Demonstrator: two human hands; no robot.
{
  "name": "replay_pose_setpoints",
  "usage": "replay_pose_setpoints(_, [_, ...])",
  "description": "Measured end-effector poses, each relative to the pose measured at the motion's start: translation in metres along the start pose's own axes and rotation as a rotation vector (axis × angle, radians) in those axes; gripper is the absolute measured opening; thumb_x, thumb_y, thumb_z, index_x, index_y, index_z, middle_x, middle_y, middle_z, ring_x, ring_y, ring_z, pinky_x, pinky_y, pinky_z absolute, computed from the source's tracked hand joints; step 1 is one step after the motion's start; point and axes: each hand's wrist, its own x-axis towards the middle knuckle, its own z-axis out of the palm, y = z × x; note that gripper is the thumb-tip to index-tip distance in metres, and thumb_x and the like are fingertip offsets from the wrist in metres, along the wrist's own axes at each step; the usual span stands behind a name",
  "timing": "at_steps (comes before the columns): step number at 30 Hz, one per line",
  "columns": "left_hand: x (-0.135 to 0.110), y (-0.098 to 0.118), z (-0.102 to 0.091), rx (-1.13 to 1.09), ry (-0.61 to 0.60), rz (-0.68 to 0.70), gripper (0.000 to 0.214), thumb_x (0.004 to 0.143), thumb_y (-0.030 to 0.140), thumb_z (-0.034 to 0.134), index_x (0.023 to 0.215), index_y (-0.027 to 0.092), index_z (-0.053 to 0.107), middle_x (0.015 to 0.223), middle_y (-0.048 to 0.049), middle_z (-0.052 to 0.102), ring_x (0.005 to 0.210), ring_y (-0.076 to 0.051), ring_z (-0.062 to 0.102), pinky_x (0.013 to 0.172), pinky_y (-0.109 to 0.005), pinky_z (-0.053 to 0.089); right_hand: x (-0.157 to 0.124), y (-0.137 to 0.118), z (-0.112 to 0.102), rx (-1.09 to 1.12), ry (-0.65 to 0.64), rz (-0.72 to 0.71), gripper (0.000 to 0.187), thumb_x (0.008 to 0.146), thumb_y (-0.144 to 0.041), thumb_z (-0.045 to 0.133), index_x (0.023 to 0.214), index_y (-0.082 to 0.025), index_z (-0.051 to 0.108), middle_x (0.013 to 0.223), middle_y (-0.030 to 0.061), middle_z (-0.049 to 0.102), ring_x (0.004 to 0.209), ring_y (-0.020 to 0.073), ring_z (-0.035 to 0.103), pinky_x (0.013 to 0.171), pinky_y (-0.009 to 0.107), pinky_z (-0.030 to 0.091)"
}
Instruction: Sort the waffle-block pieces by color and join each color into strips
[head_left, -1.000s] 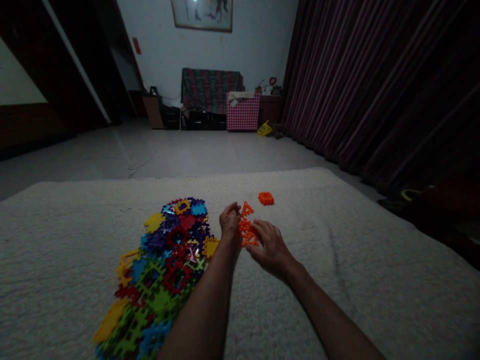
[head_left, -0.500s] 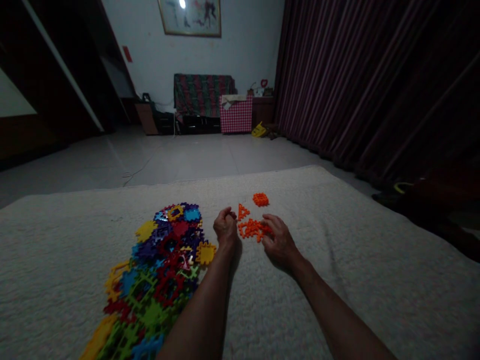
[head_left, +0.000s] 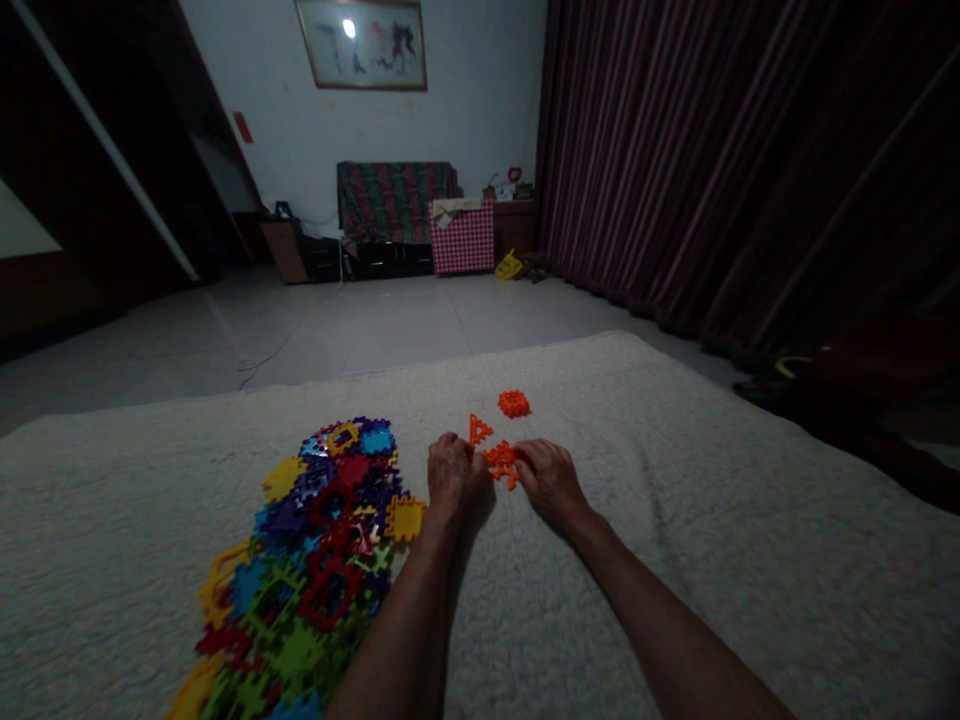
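Observation:
My left hand (head_left: 452,476) and my right hand (head_left: 548,480) rest on a pale shaggy rug (head_left: 675,540), both closed on a joined cluster of orange interlocking pieces (head_left: 501,463) held between them. An orange triangle piece (head_left: 478,430) lies just beyond the left hand. Farther back sits an orange square piece (head_left: 514,403). A heap of multicoloured interlocking pieces (head_left: 315,540) spreads out left of my left forearm.
Beyond the rug lies a grey tiled floor (head_left: 360,320) with a cable. A dark striped curtain (head_left: 712,160) runs along the right. At the far wall stand a plaid-covered cabinet (head_left: 394,200), a red checked box (head_left: 461,235) and a framed picture (head_left: 364,45).
The left hand has closed in on the orange cluster and the right hand has shifted slightly; the two now grip it from both sides. The camera has tilted and turned a little.

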Motion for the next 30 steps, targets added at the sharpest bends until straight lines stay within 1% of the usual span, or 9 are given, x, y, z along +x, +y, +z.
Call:
replay_pose_setpoints(3, [-0.002,0.000,-0.001,0.036,-0.051,0.020,0.015,0.078,0.019,0.055,0.075,0.017,0.070,0.089,-0.0115,0.064,0.093,-0.025,0.061,0.090,-0.038,0.045,0.000,0.004,0.001,0.047,0.018,0.024,0.019,0.091,-0.018,0.050,0.101,-0.022,0.065,0.104,0.0057,0.071,0.099,0.0214,0.062,0.092,0.037,0.041])
replay_pose_setpoints(7, [-0.004,0.003,-0.003,0.090,-0.062,0.013,0.013,0.077,0.017,0.054,0.073,0.017,0.066,0.088,-0.0098,0.063,0.094,-0.023,0.060,0.090,-0.034,0.044,0.000,0.009,0.002,0.071,0.030,0.041,0.020,0.091,-0.017,0.049,0.100,-0.022,0.066,0.103,0.0055,0.071,0.098,0.0209,0.062,0.092,0.036,0.043])
replay_pose_setpoints(13, [0.000,0.003,-0.010,0.032,0.072,-0.152,0.012,0.083,0.024,0.056,0.086,0.018,0.066,0.089,-0.0090,0.067,0.089,-0.023,0.062,0.080,-0.032,0.045,0.001,0.011,0.004,0.078,0.028,0.044,0.020,0.091,-0.017,0.049,0.100,-0.022,0.066,0.103,0.0058,0.071,0.100,0.0207,0.063,0.092,0.036,0.043])
replay_pose_setpoints(16, [0.003,0.004,-0.012,-0.138,0.109,-0.244,0.015,0.083,0.021,0.052,0.087,0.020,0.066,0.079,-0.0048,0.068,0.076,-0.018,0.064,0.073,-0.028,0.045,0.001,0.007,0.002,0.090,0.018,0.024,0.018,0.089,-0.016,0.051,0.097,-0.023,0.066,0.101,0.0046,0.072,0.097,0.0203,0.063,0.091,0.036,0.043])
replay_pose_setpoints(18, [0.006,0.004,-0.009,-0.304,0.155,-0.251,0.016,0.082,0.019,0.052,0.085,0.020,0.067,0.076,-0.0029,0.069,0.074,-0.017,0.064,0.072,-0.027,0.046,0.001,0.001,-0.002,0.074,0.022,-0.008,0.015,0.087,-0.017,0.055,0.094,-0.023,0.067,0.100,0.0039,0.072,0.098,0.0208,0.062,0.092,0.037,0.041])
replay_pose_setpoints(21, [0.010,0.005,-0.003,-0.597,0.202,-0.262,0.016,0.078,0.024,0.057,0.088,0.019,0.069,0.079,-0.0026,0.071,0.076,-0.016,0.066,0.072,-0.026,0.049,0.001,-0.010,-0.009,0.015,0.108,-0.028,0.009,0.084,-0.024,0.062,0.092,-0.023,0.066,0.108,0.0059,0.070,0.107,0.0238,0.059,0.097,0.041,0.037])
replay_pose_setpoints(23, [0.011,0.006,0.001,-0.801,0.167,-0.314,0.027,0.074,0.030,0.064,0.097,0.018,0.070,0.081,-0.0031,0.071,0.073,-0.016,0.066,0.068,-0.027,0.051,0.002,-0.018,-0.012,-0.010,0.171,-0.018,0.015,0.083,-0.029,0.065,0.097,-0.022,0.065,0.111,0.0080,0.069,0.112,0.0256,0.056,0.101,0.043,0.034])
replay_pose_setpoints(26, [0.011,0.009,0.004,-1.057,0.105,-0.390,0.047,0.066,0.038,0.073,0.107,0.015,0.068,0.085,-0.0048,0.071,0.070,-0.016,0.066,0.062,-0.027,0.052,0.004,-0.029,-0.012,-0.027,0.192,0.010,0.027,0.085,-0.036,0.065,0.107,-0.020,0.063,0.111,0.0104,0.068,0.111,0.0276,0.056,0.101,0.045,0.034])
replay_pose_setpoints(30, [0.009,0.017,0.006,-1.165,0.090,-0.406,0.053,0.058,0.039,0.080,0.103,0.013,0.070,0.085,-0.0057,0.071,0.068,-0.015,0.066,0.061,-0.027,0.052,0.006,-0.041,-0.006,-0.077,0.162,0.045,0.039,0.085,-0.043,0.064,0.116,-0.020,0.060,0.109,0.0128,0.068,0.106,0.0302,0.057,0.098,0.046,0.035])
